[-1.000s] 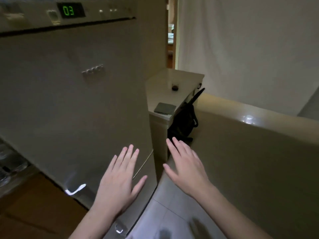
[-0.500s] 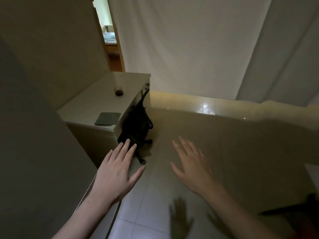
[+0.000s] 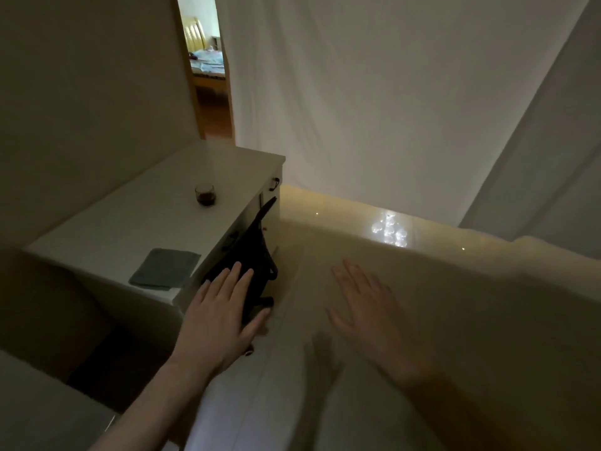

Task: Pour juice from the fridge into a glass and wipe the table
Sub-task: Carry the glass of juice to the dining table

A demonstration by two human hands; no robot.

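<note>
A small glass (image 3: 205, 195) with dark juice in its bottom stands on the white table (image 3: 130, 222) at the left. A folded grey cloth (image 3: 165, 268) lies near the table's front corner. My left hand (image 3: 218, 317) hovers flat with fingers apart just off that corner, holding nothing. My right hand (image 3: 367, 317) is spread open over the floor to the right, blurred and empty. The fridge is out of sight except for a pale edge (image 3: 39, 405) at the bottom left.
A black bag (image 3: 250, 255) hangs against the table's right side, partly behind my left hand. White sheets (image 3: 374, 92) drape the back and right. A doorway (image 3: 208, 70) at the back left opens onto another room. Glossy tiled floor (image 3: 390, 229) lies ahead.
The view has swung right, off the fridge door and toward the white table. The table, glass and cloth are closer, and both open hands have moved forward with me.
</note>
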